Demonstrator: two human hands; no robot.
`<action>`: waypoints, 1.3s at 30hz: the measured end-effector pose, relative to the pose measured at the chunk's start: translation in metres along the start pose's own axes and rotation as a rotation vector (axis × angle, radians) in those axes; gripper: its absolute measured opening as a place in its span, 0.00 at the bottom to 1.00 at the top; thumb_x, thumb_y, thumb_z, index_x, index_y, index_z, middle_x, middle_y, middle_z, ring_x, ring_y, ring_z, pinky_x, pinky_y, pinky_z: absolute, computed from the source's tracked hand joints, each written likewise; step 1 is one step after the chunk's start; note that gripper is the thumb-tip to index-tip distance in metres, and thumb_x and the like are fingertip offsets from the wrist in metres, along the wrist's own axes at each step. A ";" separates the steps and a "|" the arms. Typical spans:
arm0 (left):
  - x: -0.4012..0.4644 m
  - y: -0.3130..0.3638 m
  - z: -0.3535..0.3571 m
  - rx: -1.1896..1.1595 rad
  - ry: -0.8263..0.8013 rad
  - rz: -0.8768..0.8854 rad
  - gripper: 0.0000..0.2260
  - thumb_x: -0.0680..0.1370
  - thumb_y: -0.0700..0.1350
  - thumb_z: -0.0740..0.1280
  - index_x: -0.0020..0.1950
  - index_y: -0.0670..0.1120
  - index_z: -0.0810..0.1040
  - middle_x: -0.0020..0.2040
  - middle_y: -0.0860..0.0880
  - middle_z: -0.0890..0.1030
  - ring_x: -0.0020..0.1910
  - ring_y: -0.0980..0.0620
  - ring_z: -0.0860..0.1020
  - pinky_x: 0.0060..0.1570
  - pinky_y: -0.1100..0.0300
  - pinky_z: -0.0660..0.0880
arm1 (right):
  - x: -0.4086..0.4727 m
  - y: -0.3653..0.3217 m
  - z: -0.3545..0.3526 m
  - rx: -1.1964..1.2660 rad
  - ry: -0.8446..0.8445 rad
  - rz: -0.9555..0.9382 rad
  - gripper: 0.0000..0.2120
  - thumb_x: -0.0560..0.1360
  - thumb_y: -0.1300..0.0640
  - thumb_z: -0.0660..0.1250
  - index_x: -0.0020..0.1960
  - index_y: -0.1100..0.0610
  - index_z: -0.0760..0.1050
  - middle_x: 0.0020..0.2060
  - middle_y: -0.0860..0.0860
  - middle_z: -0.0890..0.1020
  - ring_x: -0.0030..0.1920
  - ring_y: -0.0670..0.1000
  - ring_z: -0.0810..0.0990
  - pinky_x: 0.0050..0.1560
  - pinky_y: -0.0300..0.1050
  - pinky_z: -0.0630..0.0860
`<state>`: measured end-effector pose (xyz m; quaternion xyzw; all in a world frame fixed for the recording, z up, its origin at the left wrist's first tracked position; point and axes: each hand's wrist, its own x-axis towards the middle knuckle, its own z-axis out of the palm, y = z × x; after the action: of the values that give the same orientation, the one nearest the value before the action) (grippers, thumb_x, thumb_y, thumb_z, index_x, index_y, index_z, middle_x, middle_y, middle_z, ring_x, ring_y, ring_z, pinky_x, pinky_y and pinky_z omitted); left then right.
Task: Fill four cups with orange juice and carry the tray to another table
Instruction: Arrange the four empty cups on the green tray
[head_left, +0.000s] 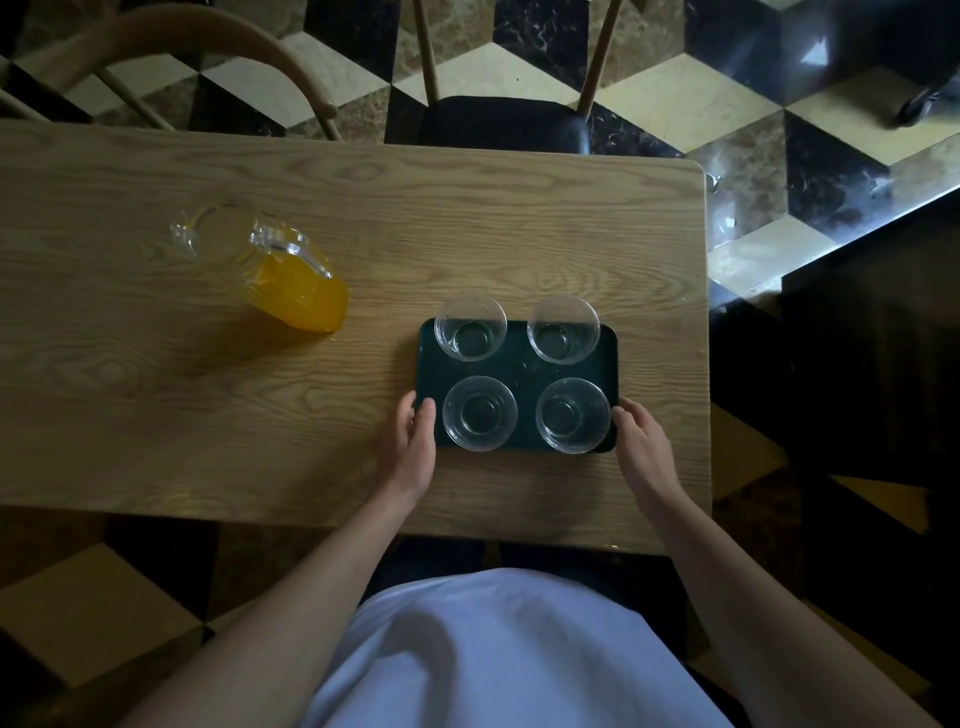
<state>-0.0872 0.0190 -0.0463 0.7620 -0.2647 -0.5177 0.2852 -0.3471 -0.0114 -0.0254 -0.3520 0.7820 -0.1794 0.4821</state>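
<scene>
Both hands rest at the near corners of the dark green rectangular tray, left hand and right hand with fingers loosely against its edges. Across the light wooden surface, a clear glass pitcher stands part-full of orange juice. Four clear glass cups stand empty on the tray.

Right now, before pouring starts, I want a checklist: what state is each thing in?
Four glass cups: empty, upright on the tray.
Tray: flat on the table, both hands at its sides.
Pitcher: holds orange juice, untouched.
Left hand: touching tray edge.
Right hand: touching tray edge.
</scene>
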 end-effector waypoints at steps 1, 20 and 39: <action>-0.001 0.000 -0.001 0.009 -0.012 -0.003 0.26 0.84 0.56 0.55 0.80 0.47 0.59 0.78 0.45 0.65 0.75 0.49 0.64 0.69 0.56 0.64 | 0.000 0.001 -0.001 0.003 0.005 -0.010 0.19 0.84 0.53 0.56 0.71 0.58 0.75 0.65 0.53 0.80 0.65 0.52 0.76 0.59 0.46 0.69; -0.012 0.027 0.021 0.751 -0.063 0.518 0.51 0.66 0.57 0.79 0.79 0.44 0.53 0.70 0.45 0.62 0.70 0.44 0.68 0.68 0.49 0.71 | -0.012 -0.005 0.008 -0.334 -0.178 -0.390 0.52 0.63 0.45 0.81 0.78 0.50 0.56 0.71 0.50 0.67 0.72 0.52 0.69 0.70 0.58 0.72; -0.015 0.026 0.007 0.658 -0.047 0.440 0.50 0.68 0.56 0.79 0.80 0.44 0.55 0.73 0.45 0.61 0.71 0.46 0.67 0.64 0.60 0.65 | -0.017 -0.013 0.012 -0.346 -0.203 -0.349 0.53 0.63 0.45 0.81 0.79 0.50 0.55 0.73 0.51 0.68 0.73 0.52 0.67 0.72 0.57 0.69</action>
<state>-0.1018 0.0102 -0.0200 0.7257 -0.5799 -0.3489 0.1236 -0.3271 -0.0075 -0.0126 -0.5751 0.6759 -0.0873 0.4525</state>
